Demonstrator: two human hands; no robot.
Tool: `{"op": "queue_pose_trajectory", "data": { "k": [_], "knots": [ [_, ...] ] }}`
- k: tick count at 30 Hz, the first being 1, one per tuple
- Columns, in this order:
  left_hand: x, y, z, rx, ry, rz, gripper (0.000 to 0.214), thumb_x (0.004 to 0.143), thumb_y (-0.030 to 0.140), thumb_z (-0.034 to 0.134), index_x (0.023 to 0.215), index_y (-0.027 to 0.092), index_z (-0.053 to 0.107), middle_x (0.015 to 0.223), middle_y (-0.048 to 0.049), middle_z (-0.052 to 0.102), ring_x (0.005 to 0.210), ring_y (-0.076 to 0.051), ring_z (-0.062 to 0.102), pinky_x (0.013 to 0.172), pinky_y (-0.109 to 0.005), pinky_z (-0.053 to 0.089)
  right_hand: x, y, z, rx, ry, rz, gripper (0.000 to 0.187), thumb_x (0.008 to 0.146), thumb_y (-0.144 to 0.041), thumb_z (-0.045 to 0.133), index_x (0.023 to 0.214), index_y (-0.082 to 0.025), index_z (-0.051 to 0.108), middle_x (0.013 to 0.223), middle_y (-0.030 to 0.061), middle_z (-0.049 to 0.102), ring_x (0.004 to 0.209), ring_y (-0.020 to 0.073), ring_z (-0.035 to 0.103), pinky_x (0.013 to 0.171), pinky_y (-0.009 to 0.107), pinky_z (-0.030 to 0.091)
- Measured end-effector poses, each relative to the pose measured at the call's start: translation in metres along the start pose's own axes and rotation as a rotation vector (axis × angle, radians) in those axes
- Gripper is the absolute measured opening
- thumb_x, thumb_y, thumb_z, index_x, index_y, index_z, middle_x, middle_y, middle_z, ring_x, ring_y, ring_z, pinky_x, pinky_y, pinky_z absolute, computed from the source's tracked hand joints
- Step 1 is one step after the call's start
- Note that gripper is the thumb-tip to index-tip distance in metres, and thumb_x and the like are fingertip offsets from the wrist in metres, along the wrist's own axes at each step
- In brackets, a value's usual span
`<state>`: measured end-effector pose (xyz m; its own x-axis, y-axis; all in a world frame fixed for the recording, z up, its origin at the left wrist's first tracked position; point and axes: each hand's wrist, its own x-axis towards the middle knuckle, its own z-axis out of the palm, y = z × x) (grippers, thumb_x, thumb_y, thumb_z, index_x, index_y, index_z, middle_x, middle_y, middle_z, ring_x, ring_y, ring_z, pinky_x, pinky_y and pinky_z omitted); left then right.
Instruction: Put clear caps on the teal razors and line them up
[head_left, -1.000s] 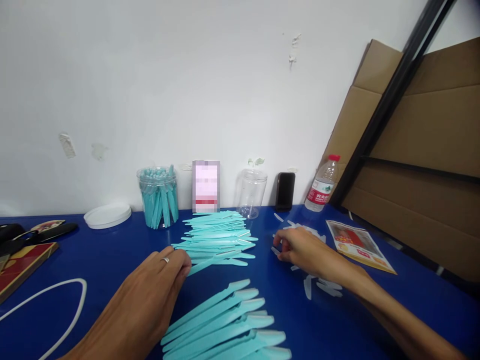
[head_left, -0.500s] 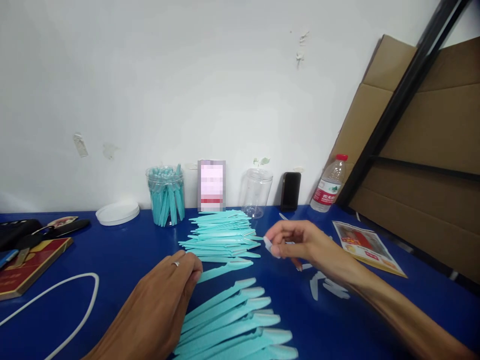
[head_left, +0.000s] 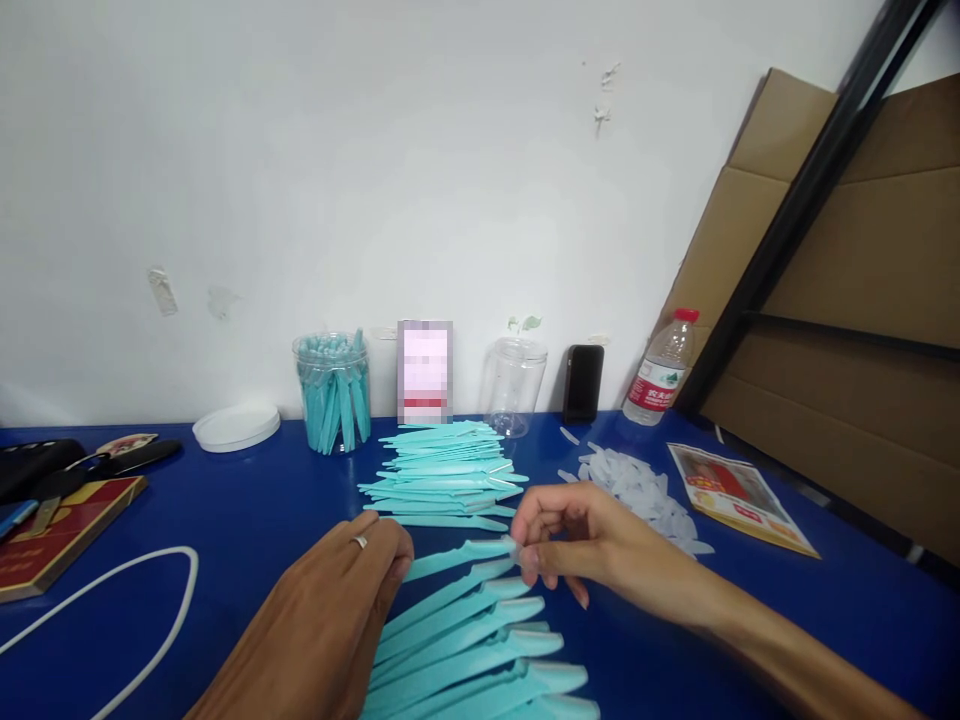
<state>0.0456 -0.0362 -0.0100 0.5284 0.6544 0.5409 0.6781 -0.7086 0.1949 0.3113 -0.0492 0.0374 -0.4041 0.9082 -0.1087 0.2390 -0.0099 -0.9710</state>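
Note:
My left hand (head_left: 330,600), with a ring on one finger, pinches the handle end of a turquoise eyebrow razor (head_left: 457,552). At that razor's blade end, my right hand (head_left: 570,540) has a small translucent blade cap (head_left: 513,548) between thumb and fingers. The cap meets the tip; how far it covers the blade I cannot tell. Below lies a fanned row of turquoise razors (head_left: 465,650), their handle ends partly hidden by my left hand. Farther back is a pile of more razors (head_left: 442,475). Behind my right hand rests a heap of translucent caps (head_left: 637,490).
Along the wall stand a jar full of razors (head_left: 334,395), a clear jar (head_left: 516,385), a black phone-like object (head_left: 583,383) and a water bottle (head_left: 660,370). A white lid (head_left: 236,428), red box (head_left: 75,530) and white cable (head_left: 187,600) lie left; a printed packet (head_left: 742,500) right.
My right hand has moved left and nearer with the cap, from beside the cap heap to the razor's tip. My left hand still holds the razor, now slightly lower.

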Motion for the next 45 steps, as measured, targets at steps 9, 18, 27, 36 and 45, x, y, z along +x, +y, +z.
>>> {"op": "queue_pose_trajectory", "data": {
  "k": [9,18,27,36,45],
  "knots": [
    [-0.024,-0.004,0.013,0.251,0.109,0.262,0.037,0.092,0.028,0.043,0.129,0.023,0.043,0.106,-0.0047,0.072,0.098,-0.025,0.068,0.088,-0.034,0.054,-0.003,0.009,0.028,0.16,0.094,-0.058,0.025,0.073,-0.035,0.078,0.076,-0.014,0.065,0.062,-0.0036,0.054,0.046,0.0056,0.046,0.044,0.019,0.04],
    [-0.015,0.011,0.003,0.185,0.049,0.28,0.027,0.09,0.017,0.041,0.112,0.024,0.055,0.1,-0.0034,0.073,0.095,-0.026,0.068,0.09,-0.039,0.053,-0.01,0.004,0.024,-0.384,0.184,-0.161,0.008,0.08,-0.025,0.07,0.074,-0.019,0.069,0.075,0.0001,0.063,0.067,0.0119,0.053,0.061,0.024,0.042],
    [0.017,-0.003,-0.015,-0.286,0.078,-0.305,0.024,0.1,0.041,0.038,0.104,0.026,0.055,0.094,0.0016,0.065,0.089,-0.017,0.062,0.076,-0.025,0.048,-0.023,-0.009,-0.001,-0.634,-0.03,-0.146,0.004,0.08,-0.023,0.071,0.076,-0.022,0.071,0.07,-0.0023,0.062,0.064,0.0106,0.054,0.058,0.022,0.041],
    [0.011,-0.014,0.002,-0.162,-0.125,-0.094,0.026,0.098,0.029,0.043,0.121,0.026,0.053,0.119,-0.0029,0.062,0.113,-0.021,0.054,0.1,-0.038,0.042,-0.019,-0.006,-0.005,-0.736,0.026,-0.135,0.003,0.081,-0.025,0.069,0.081,-0.022,0.07,0.074,-0.0021,0.067,0.066,0.0118,0.057,0.06,0.022,0.042],
    [0.014,-0.025,0.007,0.013,-0.163,0.041,0.032,0.098,0.022,0.038,0.121,0.03,0.059,0.119,-0.0014,0.063,0.108,-0.024,0.049,0.085,-0.038,0.042,-0.013,-0.01,-0.059,-1.077,0.245,0.133,0.008,0.08,-0.029,0.064,0.083,-0.023,0.069,0.073,0.0003,0.065,0.067,0.0167,0.058,0.054,0.025,0.032]
  ]
}}
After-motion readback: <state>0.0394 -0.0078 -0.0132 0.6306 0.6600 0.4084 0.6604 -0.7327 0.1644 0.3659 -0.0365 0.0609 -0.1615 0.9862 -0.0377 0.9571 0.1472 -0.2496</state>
